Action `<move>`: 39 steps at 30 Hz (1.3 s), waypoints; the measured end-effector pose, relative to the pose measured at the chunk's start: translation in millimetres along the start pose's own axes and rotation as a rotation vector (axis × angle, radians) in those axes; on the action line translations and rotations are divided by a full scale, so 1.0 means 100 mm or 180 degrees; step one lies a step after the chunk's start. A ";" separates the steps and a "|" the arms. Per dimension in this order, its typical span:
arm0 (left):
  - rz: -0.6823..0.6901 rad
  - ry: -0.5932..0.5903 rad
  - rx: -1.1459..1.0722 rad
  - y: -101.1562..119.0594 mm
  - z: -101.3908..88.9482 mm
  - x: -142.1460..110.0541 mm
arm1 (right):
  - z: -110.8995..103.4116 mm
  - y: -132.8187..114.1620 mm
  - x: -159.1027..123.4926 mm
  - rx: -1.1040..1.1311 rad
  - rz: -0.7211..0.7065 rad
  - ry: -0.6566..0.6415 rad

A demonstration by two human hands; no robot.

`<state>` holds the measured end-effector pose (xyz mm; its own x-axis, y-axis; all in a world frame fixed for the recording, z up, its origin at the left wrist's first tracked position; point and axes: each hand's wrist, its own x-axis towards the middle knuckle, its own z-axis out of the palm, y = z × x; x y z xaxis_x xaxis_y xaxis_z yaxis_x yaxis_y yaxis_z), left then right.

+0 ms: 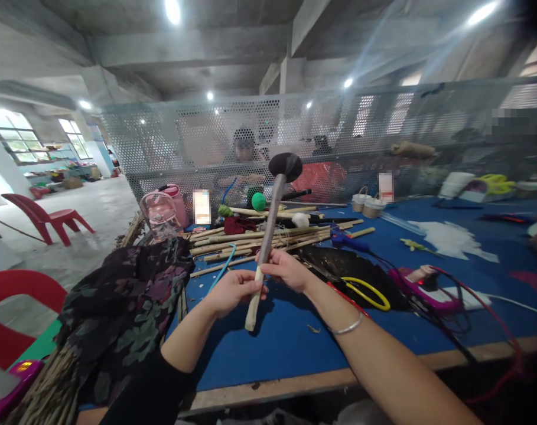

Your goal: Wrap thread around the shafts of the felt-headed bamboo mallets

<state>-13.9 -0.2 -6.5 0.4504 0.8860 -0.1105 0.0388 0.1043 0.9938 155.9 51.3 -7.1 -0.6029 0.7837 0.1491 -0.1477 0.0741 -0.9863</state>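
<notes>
Examining the head view, we find the left hand [235, 292] and right hand [289, 271] each closed in a pinch on the dark-headed stick [269, 230], held tilted above the table [228, 363]. We judge the step as two-handed work where grey covering [274, 206] meets pale shaft [253, 313]; the next move calls for steady support. Right fingers sit near that edge, left fingers just below.
</notes>
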 end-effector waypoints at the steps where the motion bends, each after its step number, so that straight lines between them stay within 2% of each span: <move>1: 0.0016 0.0045 0.0053 -0.01 0.01 0.01 | 0.00 0.02 0.01 -0.0023 -0.0021 0.0054; 5: 0.0441 0.0671 0.0552 -0.10 0.01 0.08 | 0.04 0.10 0.07 -0.0086 -0.0023 0.0329; 8: 0.0387 0.0978 0.0635 -0.12 -0.02 0.09 | 0.06 0.13 0.09 -0.0151 -0.0061 0.0485; 11: 0.0141 0.0781 0.0329 -0.06 -0.02 0.06 | 0.03 0.10 0.06 -0.0095 -0.0021 0.0353; 14: -0.0023 0.0276 -0.0164 0.00 -0.02 0.01 | -0.01 0.07 0.03 0.0090 0.0184 0.0020; 17: -0.0161 -0.0021 -0.0298 -0.01 -0.03 0.00 | 0.00 0.07 0.03 0.0115 0.0233 0.0022; 20: -0.0157 0.0262 -0.0041 -0.09 -0.06 0.06 | 0.05 0.11 0.07 0.0037 0.0115 0.0211; 24: 0.0133 0.0709 0.0337 -0.15 -0.06 0.11 | 0.09 0.14 0.10 -0.0063 -0.0071 0.0431; 26: 0.0183 0.0647 0.0315 -0.11 -0.05 0.09 | 0.06 0.12 0.08 -0.0059 -0.0059 0.0354; 31: 0.0065 0.0040 -0.0117 -0.01 -0.02 0.01 | -0.02 0.06 0.02 0.0094 0.0124 -0.0019; 33: 0.0020 0.0160 -0.0136 -0.04 -0.01 0.02 | 0.01 0.07 0.04 0.0057 0.0083 0.0083; 37: 0.0206 0.0721 0.0053 -0.13 0.00 0.09 | 0.10 0.13 0.09 0.0097 -0.0099 0.0301; 39: 0.0281 0.0791 0.0095 -0.13 0.01 0.10 | 0.10 0.13 0.09 0.0121 -0.0125 0.0321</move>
<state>-9.2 6.8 -20.0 0.2205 0.9752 -0.0195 0.0371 0.0115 0.9992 140.9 53.4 -18.0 -0.5143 0.8390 0.1777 -0.2004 0.0839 -0.9761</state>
